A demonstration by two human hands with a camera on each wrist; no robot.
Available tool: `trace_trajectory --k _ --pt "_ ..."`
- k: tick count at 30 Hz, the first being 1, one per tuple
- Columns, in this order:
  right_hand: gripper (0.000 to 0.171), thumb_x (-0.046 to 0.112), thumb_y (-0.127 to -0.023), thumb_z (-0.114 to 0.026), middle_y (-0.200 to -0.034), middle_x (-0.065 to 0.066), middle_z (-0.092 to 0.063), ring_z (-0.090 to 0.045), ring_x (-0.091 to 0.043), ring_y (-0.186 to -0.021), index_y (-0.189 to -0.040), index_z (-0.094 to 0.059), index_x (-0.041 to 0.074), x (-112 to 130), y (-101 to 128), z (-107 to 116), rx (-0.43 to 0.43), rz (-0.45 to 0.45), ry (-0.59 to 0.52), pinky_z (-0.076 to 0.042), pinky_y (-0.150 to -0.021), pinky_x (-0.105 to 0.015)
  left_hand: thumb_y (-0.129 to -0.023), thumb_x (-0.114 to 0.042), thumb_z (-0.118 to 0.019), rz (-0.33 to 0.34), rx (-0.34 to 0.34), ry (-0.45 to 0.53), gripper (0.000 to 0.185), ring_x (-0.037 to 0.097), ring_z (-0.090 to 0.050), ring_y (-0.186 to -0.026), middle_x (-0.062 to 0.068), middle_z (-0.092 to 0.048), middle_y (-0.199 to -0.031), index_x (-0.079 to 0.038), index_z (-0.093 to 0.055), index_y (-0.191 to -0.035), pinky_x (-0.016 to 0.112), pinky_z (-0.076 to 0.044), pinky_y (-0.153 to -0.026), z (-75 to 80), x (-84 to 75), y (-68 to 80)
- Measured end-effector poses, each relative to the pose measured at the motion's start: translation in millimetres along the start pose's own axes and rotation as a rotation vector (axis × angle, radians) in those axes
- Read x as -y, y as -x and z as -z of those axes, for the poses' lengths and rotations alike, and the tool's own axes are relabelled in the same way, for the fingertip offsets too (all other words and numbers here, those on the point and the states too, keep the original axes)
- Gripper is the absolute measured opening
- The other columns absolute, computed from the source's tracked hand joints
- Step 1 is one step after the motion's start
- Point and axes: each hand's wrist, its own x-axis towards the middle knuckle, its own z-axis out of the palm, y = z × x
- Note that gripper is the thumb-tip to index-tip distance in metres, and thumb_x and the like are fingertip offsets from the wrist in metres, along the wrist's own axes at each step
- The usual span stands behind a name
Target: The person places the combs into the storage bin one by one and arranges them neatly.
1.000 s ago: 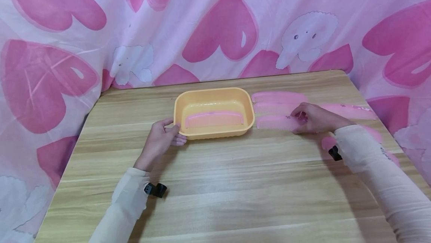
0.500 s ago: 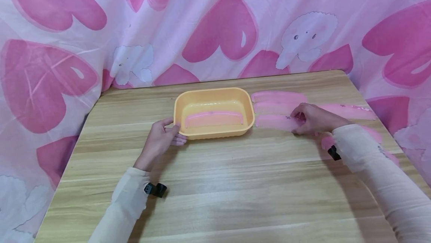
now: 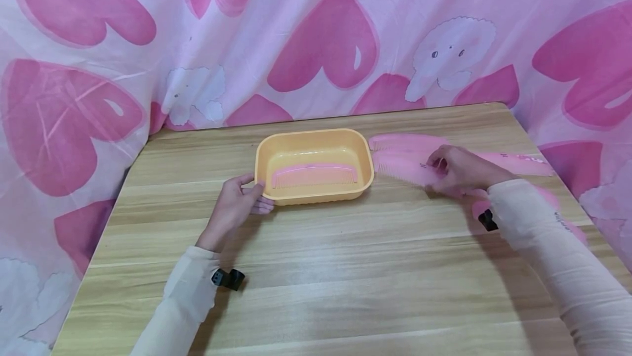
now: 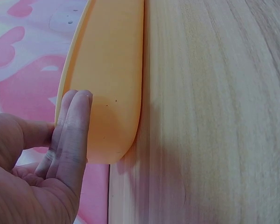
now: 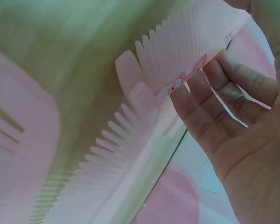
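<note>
My left hand (image 3: 234,208) pinches the near left corner of a yellow plastic basin (image 3: 316,201), thumb at the rim and straight fingers along the outer wall (image 4: 107,107). A pink comb (image 3: 316,169) lies inside the basin, teeth toward me. To the right, my right hand (image 3: 459,169) holds a pink comb (image 3: 402,171) by its right part, tilted a little against the comb behind it. The right wrist view shows this held comb (image 5: 186,51) with a printed picture along its back, fingers at that edge. Its far end is hidden by the hand.
Another pink comb (image 3: 407,140) lies behind the held one, close to the basin's right side. Further right are a long pink comb (image 3: 523,164) and more pink combs (image 3: 545,197), partly under the right sleeve. A heart-print curtain (image 3: 321,43) hangs behind the wooden table (image 3: 316,284).
The right hand has raised its end of the comb slightly, so the comb now tilts and overlaps the one behind it. The left hand and basin have stayed put.
</note>
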Motion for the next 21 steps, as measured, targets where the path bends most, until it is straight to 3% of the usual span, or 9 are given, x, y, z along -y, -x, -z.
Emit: trace_trajectory --k 4,9,16,21 --pt "0.057 0.025 -0.076 -0.09 -0.105 -0.015 -0.063 -0.058 -0.029 -0.096 -0.115 -0.063 -0.006 3 -2 5 -0.01 -0.017 -0.024 -0.056 -0.086 -0.044 -0.108 -0.014 -0.048 0.0 0.0 -0.005 0.046 0.024 -0.075 -0.075 0.02 -0.075 -0.088 0.004 -0.042 -0.149 0.037 -0.065 -0.073 -0.6 -0.3 0.2" --pt "0.05 0.018 -0.075 -0.089 -0.101 -0.015 -0.066 -0.061 -0.028 -0.093 -0.11 -0.065 -0.008 7 -8 12 -0.044 0.034 -0.012 -0.059 -0.082 -0.042 -0.108 -0.013 -0.048 -0.012 0.0 -0.003 0.046 0.024 -0.075 -0.074 0.02 -0.075 -0.087 0.005 -0.042 -0.149 0.036 -0.066 -0.072 -0.7 0.1 0.7" --pt "0.044 0.017 -0.071 -0.092 -0.092 -0.01 -0.067 -0.062 -0.024 -0.087 -0.102 -0.07 -0.005 11 -14 22 -0.083 0.094 0.025 -0.057 -0.074 -0.034 -0.107 -0.013 -0.049 -0.013 0.0 0.002 0.045 0.025 -0.075 -0.075 0.02 -0.075 -0.088 0.005 -0.043 -0.148 0.035 -0.066 -0.072 -0.3 0.5 0.4" --pt "0.042 0.019 -0.07 -0.092 -0.089 -0.008 -0.067 -0.061 -0.023 -0.086 -0.099 -0.07 -0.003 13 -15 31 -0.084 0.084 0.049 -0.055 -0.072 -0.031 -0.107 -0.013 -0.049 -0.015 0.001 0.0 0.044 0.027 -0.076 -0.077 0.02 -0.075 -0.089 0.005 -0.044 -0.148 0.035 -0.066 -0.072 -0.6 -0.2 0.7"
